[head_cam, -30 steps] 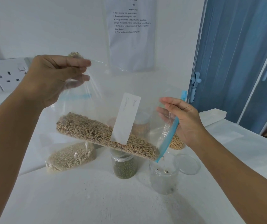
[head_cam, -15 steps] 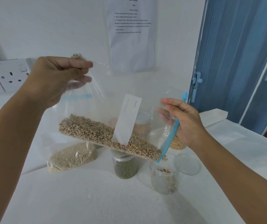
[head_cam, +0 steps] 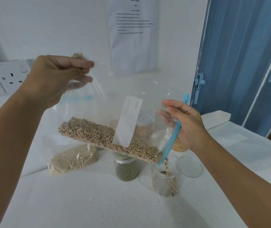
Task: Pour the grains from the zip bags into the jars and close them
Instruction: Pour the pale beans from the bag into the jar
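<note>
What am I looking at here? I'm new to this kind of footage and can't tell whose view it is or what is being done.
There is no machine: a camera worn on a person's head looks down at their own two hands. The left hand pinches the raised bottom corner of a clear zip bag, while the right hand has its grip on the blue zip edge, tilting the bag. Pale beans slide out of the low corner into an open clear jar on the white table. The jar's lid lies beside it. Also on the table are a jar of green grains, a bag of small pale grains, and more containers behind, partly hidden.
</note>
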Action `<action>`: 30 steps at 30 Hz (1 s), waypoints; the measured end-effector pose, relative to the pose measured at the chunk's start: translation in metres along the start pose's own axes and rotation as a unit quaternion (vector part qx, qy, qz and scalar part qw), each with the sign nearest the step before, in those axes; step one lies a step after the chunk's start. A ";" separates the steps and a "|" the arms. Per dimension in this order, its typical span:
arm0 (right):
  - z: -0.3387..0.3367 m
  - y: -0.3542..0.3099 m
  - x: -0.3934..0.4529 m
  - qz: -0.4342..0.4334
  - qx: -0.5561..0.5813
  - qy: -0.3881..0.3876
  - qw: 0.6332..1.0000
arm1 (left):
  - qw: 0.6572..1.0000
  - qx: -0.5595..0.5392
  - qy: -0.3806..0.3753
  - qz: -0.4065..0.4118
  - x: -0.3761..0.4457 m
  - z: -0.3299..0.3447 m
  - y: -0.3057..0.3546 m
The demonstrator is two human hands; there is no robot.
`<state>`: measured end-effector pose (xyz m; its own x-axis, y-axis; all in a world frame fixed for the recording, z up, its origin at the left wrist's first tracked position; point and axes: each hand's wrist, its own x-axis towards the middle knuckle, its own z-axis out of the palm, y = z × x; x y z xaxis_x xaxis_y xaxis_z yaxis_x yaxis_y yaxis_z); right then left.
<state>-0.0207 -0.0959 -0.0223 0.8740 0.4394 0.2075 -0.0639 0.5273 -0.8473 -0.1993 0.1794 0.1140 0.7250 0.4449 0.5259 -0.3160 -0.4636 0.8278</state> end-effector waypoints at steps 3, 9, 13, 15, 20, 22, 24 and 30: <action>-0.001 0.001 -0.001 0.001 -0.004 0.000 1.000 | 1.000 -0.006 -0.003 -0.003 -0.002 0.000 -0.002; -0.001 0.001 -0.002 0.000 -0.007 0.002 1.000 | 1.000 -0.009 -0.001 -0.008 -0.001 0.000 -0.004; 0.000 0.000 -0.003 0.001 -0.005 0.005 1.000 | 1.000 -0.013 0.002 -0.009 -0.001 0.001 -0.003; 0.000 0.000 -0.003 0.001 -0.006 0.005 1.000 | 1.000 -0.015 0.002 -0.010 -0.001 0.001 -0.003; 0.001 0.000 -0.003 0.001 -0.008 0.004 1.000 | 1.000 -0.015 -0.003 -0.010 -0.003 0.001 -0.001; 0.001 0.000 -0.003 0.002 -0.004 0.009 1.000 | 1.000 -0.017 -0.002 -0.013 -0.004 0.001 0.000; 0.002 0.000 -0.003 0.002 0.001 0.008 1.000 | 1.000 -0.020 -0.004 -0.016 -0.006 0.001 0.000; 0.004 0.001 -0.004 0.004 0.001 0.010 1.000 | 0.999 -0.033 -0.019 -0.024 -0.008 0.001 -0.001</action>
<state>-0.0265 -0.0942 -0.0219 0.8827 0.4295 0.1907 -0.0725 0.5255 -0.8477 -0.2043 0.1758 0.1088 0.7627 0.4345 0.4791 -0.3196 -0.3908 0.8632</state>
